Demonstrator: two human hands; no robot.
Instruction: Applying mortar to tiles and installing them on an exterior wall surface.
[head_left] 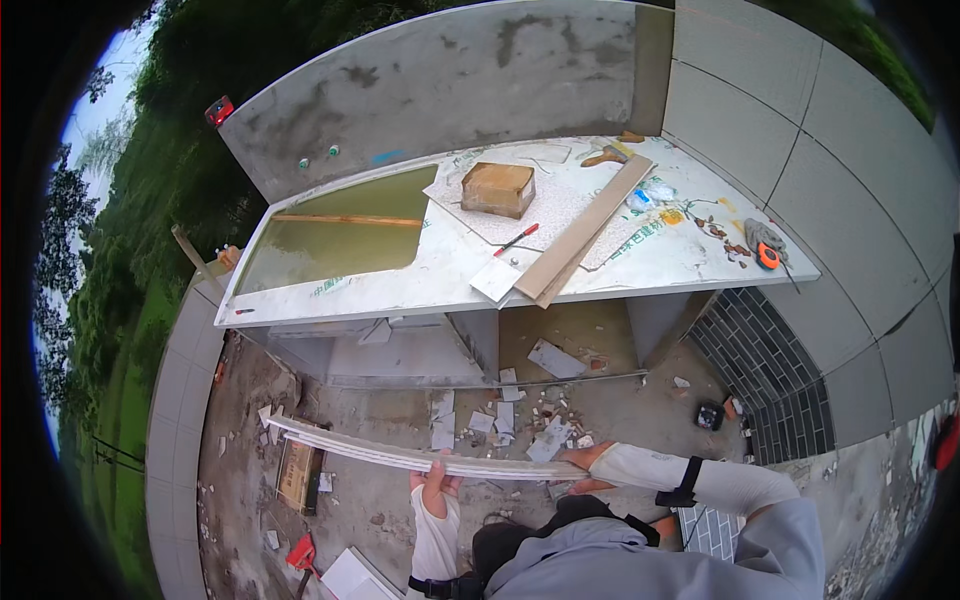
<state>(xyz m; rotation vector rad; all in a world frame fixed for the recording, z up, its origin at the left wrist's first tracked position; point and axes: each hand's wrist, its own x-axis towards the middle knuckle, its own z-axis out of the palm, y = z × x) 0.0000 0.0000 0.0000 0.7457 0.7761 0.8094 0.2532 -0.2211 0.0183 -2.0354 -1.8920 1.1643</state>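
A long, narrow white board with grooved or layered edges lies across in front of my body, above the floor. Around its middle my left hand is closed, thumb on top. At its right end my right hand grips it, fingers partly hidden. The board's left end reaches out over a cardboard box. Beyond it stands a white countertop with a cut-out opening. On that top rest a brown wrapped block, long tan strips and a red marker.
Broken tile pieces litter the floor under the counter. A black boxy device sits at the right. An orange tape measure and a brush lie on the counter. A red-headed tool and white panels lie at lower left.
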